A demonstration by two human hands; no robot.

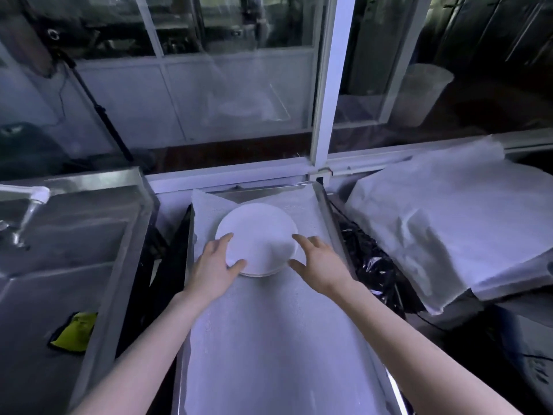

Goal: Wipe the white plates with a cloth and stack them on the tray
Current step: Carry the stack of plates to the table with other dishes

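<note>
- White plates (257, 235), maybe three, sit stacked on the tray (325, 211).
- Left hand (214, 265) and right hand (320, 265) flank them, fingers spread, gripping nothing.
- Task looks nearly done.

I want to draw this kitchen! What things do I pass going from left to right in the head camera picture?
tap → yellow cloth → left hand → stack of white plates → right hand → black plastic → white covered pile

Metal tray (329, 217), lined with white sheet (269, 339). Plate stack (257, 229) on sheet, far half. Steel sink (74, 235) at left, yellow cloth (74, 330) inside.
</note>
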